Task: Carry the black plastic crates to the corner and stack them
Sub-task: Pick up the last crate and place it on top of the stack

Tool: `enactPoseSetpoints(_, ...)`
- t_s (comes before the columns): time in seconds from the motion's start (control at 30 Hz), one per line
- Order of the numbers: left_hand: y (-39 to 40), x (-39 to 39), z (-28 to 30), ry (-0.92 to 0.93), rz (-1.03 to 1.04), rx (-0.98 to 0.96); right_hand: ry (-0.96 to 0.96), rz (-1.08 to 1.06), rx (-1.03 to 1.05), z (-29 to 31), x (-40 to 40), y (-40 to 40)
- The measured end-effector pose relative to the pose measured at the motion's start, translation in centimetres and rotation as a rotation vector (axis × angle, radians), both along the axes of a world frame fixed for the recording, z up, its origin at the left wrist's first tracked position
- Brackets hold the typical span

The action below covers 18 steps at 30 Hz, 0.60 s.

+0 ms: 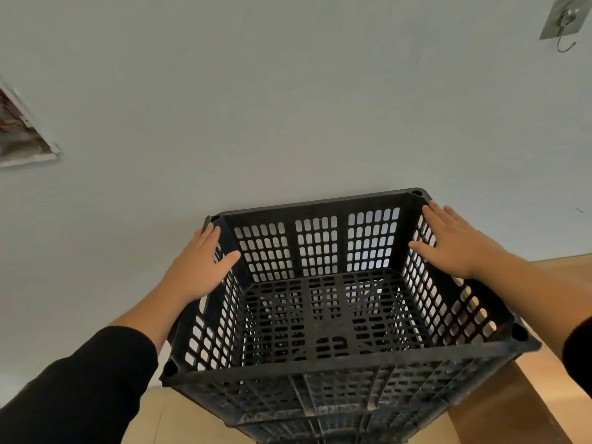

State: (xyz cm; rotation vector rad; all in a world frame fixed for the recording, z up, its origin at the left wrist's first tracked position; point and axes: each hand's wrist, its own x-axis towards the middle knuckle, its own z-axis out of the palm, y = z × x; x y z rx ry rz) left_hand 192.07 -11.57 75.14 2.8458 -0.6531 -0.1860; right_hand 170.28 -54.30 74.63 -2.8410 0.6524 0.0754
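A black perforated plastic crate (330, 366) stands open side up on top of at least one more black crate (320, 421), close to the pale wall. My left hand (200, 264) rests flat over the top crate's left rim, fingers straight, thumb inside. On the right rim lies my right hand (455, 241), fingers straight and spread. Neither hand curls round the rim. The crate holds nothing. The lower part of the stack is cut off by the frame's bottom edge.
A pale wall (288, 107) fills the view behind the stack. A metal hook (565, 27) hangs on it at the upper right, and a picture (22, 133) at the left. Wooden floor (499, 395) shows below and to the right.
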Motion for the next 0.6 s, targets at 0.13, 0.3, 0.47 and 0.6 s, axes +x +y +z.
enactPoseSetpoints(0.13, 0.0, 0.2, -0.4, -0.021, -0.005, 0.031, -0.003, 0.011, 0.014, -0.2, 0.2, -0.2)
enactPoseSetpoints(0.3, -0.1, 0.0, -0.6, -0.035, -0.004, 0.027, -0.007, 0.019, 0.002, -0.3, 0.1, -0.1)
enactPoseSetpoints(0.47, 0.4, 0.1, -0.8, -0.030, 0.001, 0.026, 0.008, 0.012, 0.001, -0.2, -0.1, 0.2)
enactPoseSetpoints(0.6, -0.2, 0.7, -0.1, -0.034, 0.006, 0.151, 0.019, -0.019, 0.005, 0.7, 0.5, 0.6)
